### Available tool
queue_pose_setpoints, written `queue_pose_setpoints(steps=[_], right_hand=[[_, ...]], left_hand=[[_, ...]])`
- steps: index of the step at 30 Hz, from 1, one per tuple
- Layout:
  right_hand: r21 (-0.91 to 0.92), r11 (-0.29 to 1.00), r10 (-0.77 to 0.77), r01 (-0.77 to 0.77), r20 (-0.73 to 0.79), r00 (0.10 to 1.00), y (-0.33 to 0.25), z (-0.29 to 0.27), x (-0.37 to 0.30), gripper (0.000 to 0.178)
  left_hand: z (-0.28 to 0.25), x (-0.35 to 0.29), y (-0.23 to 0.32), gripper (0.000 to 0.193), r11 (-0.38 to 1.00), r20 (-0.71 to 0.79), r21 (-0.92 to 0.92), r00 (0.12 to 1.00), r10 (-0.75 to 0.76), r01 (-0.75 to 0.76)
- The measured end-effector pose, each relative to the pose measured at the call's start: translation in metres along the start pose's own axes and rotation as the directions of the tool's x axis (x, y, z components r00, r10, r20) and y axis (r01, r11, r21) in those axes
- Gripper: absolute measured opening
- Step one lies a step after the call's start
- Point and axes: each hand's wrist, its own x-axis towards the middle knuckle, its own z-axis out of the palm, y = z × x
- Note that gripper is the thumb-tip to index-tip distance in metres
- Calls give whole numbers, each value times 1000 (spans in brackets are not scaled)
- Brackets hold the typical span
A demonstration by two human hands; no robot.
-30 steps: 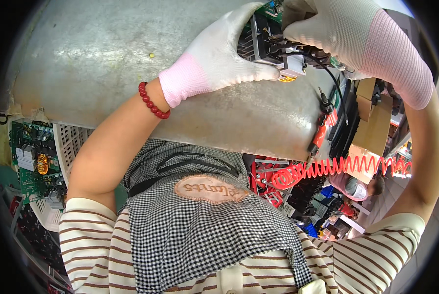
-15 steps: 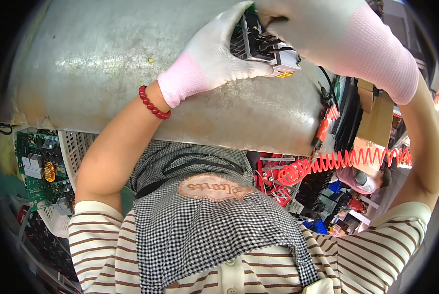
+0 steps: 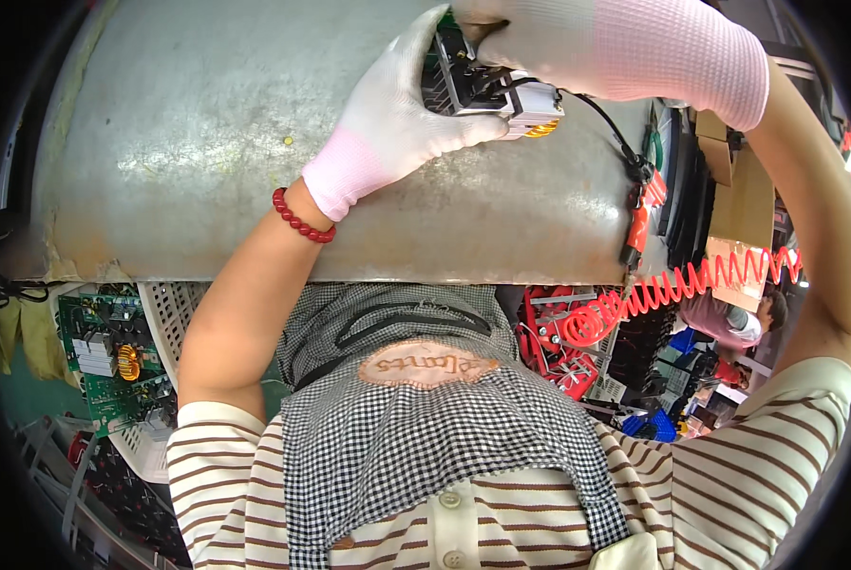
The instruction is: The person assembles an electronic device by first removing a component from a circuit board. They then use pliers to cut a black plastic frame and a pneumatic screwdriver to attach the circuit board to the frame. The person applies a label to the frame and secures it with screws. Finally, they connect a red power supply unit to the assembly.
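Observation:
My left hand [image 3: 392, 119], in a white glove with a pink cuff, grips a circuit board assembly [image 3: 456, 76] near the top of the view, thumb along its near side. The assembly carries black heat sinks, a silver finned block [image 3: 537, 103], a copper-coloured coil [image 3: 542, 128] and black wires. Over its right end bends my right hand [image 3: 549, 43], gloved the same way. The right fingers are curled down at the assembly's wires; what they pinch is hidden. A black cable [image 3: 604, 122] shows below the right hand.
The assembly is over a worn metal worktop [image 3: 226, 209]. A red power screwdriver [image 3: 640, 223] lies at its right, beside a red coiled hose [image 3: 677, 283] and cardboard box [image 3: 744, 204]. At lower left, another circuit board [image 3: 103, 361] leans by a white plastic basket [image 3: 169, 318]. A person [image 3: 729, 318] sits farther right.
The whole view has shifted slightly. My right hand has moved a little up and left against the assembly, uncovering more of the silver block and the black cable. The left hand keeps its grip.

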Motion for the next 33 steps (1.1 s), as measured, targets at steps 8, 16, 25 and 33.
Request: queue_pose_setpoints(steps=[8, 16, 25, 33], right_hand=[[43, 998, 53, -41, -316, 947, -6, 28, 7, 26], [611, 789, 594, 62, -785, 176, -7, 52, -46, 24], [720, -109, 781, 685, -364, 507, -7, 235, -33, 76], [810, 586, 804, 7, -583, 117, -78, 200, -35, 55]], left_hand=[[0, 2, 8, 74, 992, 40, 109, 997, 62, -66], [-3, 6, -5, 96, 997, 12, -32, 998, 67, -67], [-18, 1, -3, 112, 999, 3, 11, 999, -34, 34], [21, -56, 29, 67, 925, -237, -330, 932, -274, 188]])
